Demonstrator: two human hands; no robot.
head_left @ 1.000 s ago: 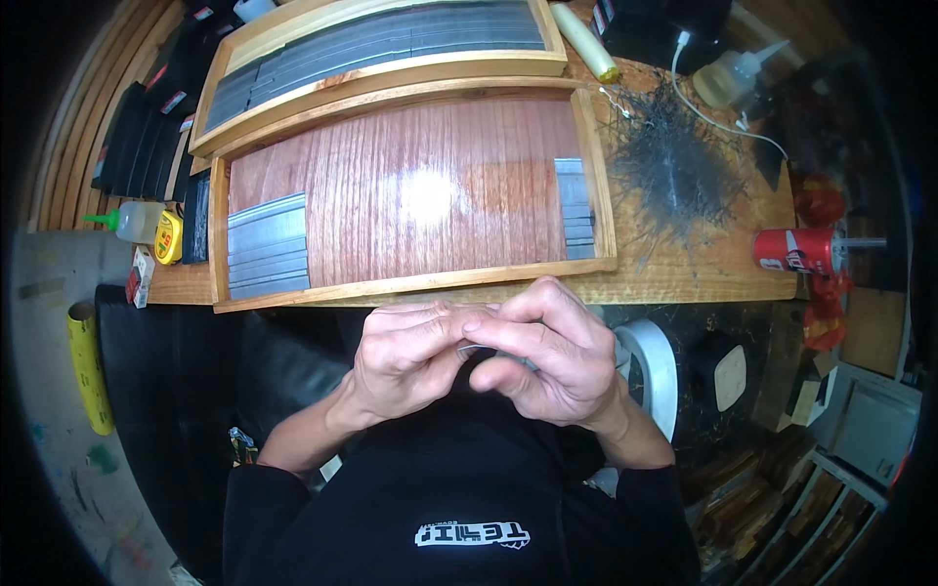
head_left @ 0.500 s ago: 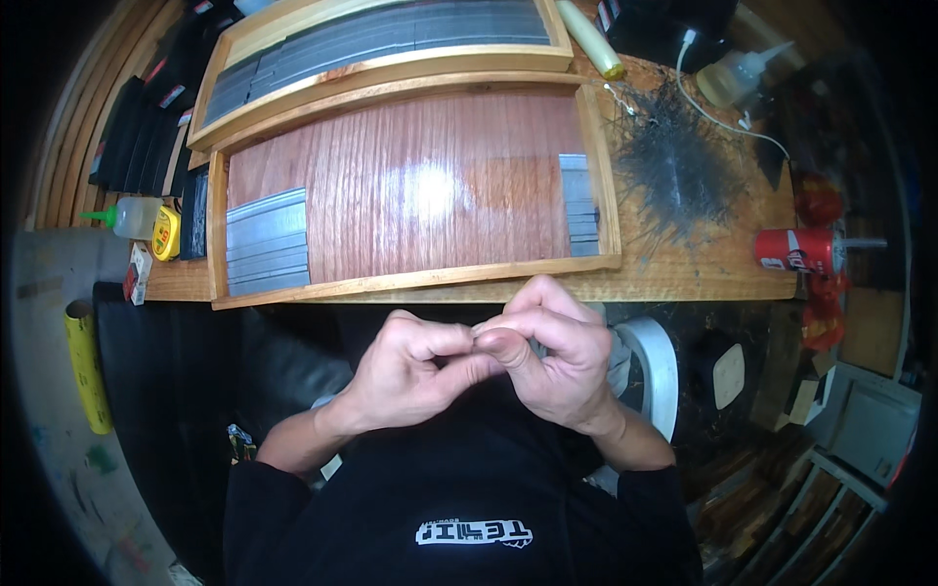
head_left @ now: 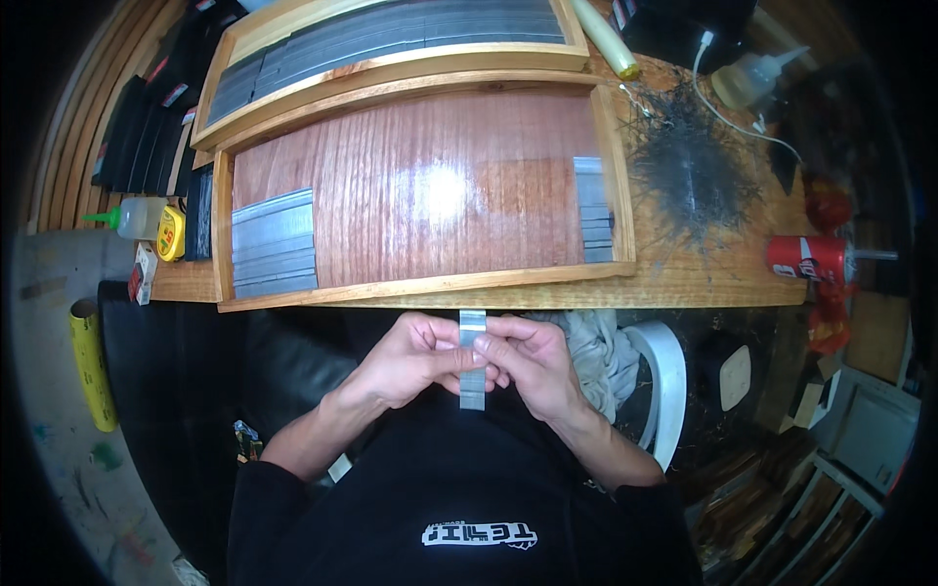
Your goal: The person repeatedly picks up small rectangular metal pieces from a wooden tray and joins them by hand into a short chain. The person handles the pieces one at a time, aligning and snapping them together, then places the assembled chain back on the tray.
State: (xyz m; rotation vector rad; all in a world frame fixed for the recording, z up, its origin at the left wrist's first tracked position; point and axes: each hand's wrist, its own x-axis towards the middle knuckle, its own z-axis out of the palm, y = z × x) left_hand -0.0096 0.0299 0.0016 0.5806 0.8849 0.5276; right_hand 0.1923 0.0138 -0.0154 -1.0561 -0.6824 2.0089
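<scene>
Between my hands a narrow, shiny grey metal strip point(head_left: 472, 393) stands lengthwise, close to my chest and just short of the bench edge. My left hand point(head_left: 408, 361) pinches it from the left, thumb across its face. From the right, the thumb and fingers of my right hand point(head_left: 532, 363) close on the same strip. Beyond them lies a shallow wooden tray point(head_left: 430, 290). Inside it, a stack of grey strips point(head_left: 272, 239) lines the left end and a smaller stack point(head_left: 592, 210) the right.
Behind it sits a second wooden tray point(head_left: 391, 78) filled with grey strips. To the right are a heap of dark, thin slivers point(head_left: 689, 176), a squeeze bottle point(head_left: 750, 78) and a red can point(head_left: 806, 257). A green-tipped bottle point(head_left: 137, 217) and yellow tape measure point(head_left: 171, 232) stand left.
The grey strip now shows between my hands, where fingers hid the grip before. My hands have shifted slightly down and opened out along it. The view has moved a little.
</scene>
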